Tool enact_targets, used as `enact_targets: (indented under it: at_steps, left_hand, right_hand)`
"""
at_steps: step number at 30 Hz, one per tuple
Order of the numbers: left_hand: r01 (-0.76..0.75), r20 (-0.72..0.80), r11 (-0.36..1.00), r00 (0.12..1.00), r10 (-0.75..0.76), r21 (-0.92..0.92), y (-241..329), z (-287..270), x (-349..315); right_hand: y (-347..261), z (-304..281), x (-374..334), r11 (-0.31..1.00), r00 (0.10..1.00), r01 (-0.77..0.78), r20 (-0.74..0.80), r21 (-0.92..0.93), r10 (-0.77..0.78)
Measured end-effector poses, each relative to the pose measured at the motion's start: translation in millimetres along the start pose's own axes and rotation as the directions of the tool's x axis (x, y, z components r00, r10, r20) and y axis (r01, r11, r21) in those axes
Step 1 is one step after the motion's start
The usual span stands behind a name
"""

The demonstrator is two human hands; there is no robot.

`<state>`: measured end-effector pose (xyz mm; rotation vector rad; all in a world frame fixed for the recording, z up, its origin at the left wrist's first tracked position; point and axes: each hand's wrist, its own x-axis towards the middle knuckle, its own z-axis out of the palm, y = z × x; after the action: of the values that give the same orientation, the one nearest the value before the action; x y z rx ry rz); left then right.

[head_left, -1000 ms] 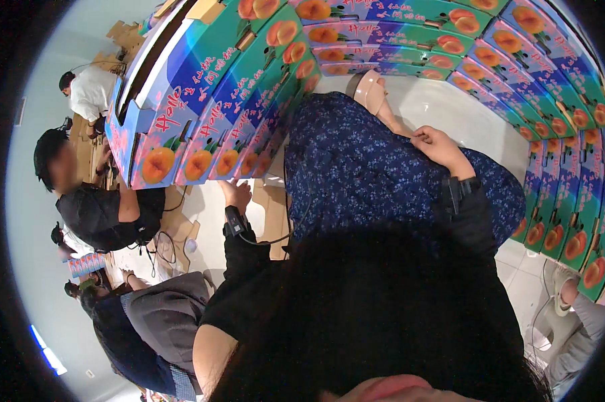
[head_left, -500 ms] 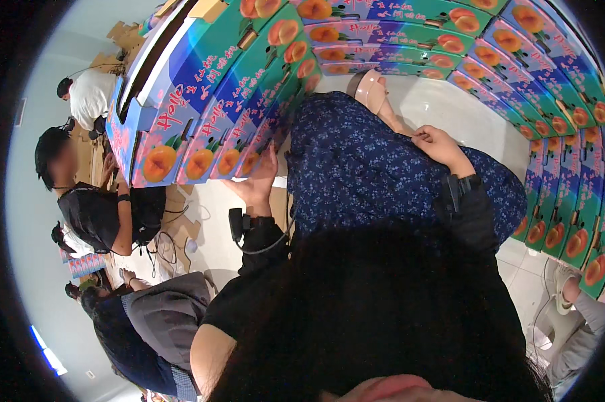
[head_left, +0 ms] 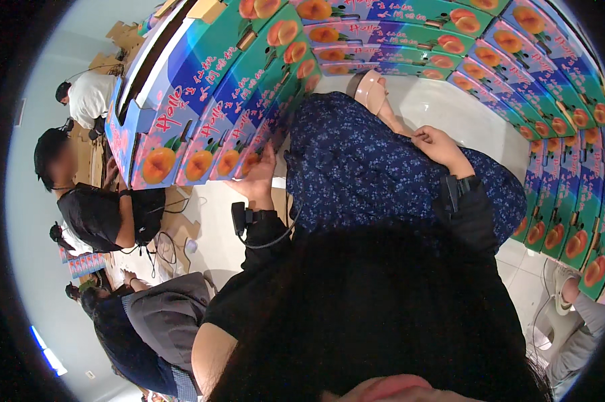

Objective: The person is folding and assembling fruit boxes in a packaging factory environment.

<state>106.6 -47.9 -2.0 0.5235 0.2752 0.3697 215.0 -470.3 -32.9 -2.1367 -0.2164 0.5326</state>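
Observation:
A tall stack of blue, green and pink fruit cartons (head_left: pixel 212 110) stands at my left, each printed with orange-pink peaches. My left hand (head_left: pixel 257 179) is against the lower corner of this stack, its thumb and fingers spread; the carton edge hides part of the fingers. On the lap of my dark blue flowered skirt (head_left: pixel 383 171) rests my right hand (head_left: pixel 438 146), close to the fabric's edge by my leg. Its fingers are curled together, and whatever may be inside them is hidden. Black straps with small devices sit on both wrists.
More peach cartons are stacked in front (head_left: pixel 389 40), at the far right (head_left: pixel 510 60) and at the right (head_left: pixel 564 194). Left of me, a person in black (head_left: pixel 94 214) and others work near cardboard and cables. A person's grey trouser leg (head_left: pixel 584 342) shows at the lower right.
My left hand and its wrist device have shifted very slightly beside the cartons. The person in black at the left has moved an arm a little. My right hand stays put.

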Motion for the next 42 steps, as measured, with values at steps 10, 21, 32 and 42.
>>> enact_targets:
  at_steps: [10, 21, 32, 42]
  left_hand:
    - [-0.03, -0.143, 0.986, 0.99, 0.006, -0.164, 0, -38, 9]
    - [-0.029, -0.175, 0.997, 0.984, 0.016, -0.076, 1, 11, 1]
    - [-0.169, -0.219, 0.982, 0.965, 0.146, -0.089, 2, -21, 17]
    - [-0.126, -0.279, 0.981, 0.957, 0.08, -0.15, 3, -5, 5]
  right_hand:
    - [-3, 2, 0, 0.999, 1.0, 0.006, -0.017, -0.045, -0.006]
    - [2, 3, 2, 0.998, 1.0, -0.006, -0.013, -0.055, 0.005]
    - [-4, 1, -3, 0.999, 1.0, 0.011, -0.017, -0.047, -0.011]
    - [-9, -1, -2, 0.999, 1.0, -0.003, 0.005, -0.053, 0.004]
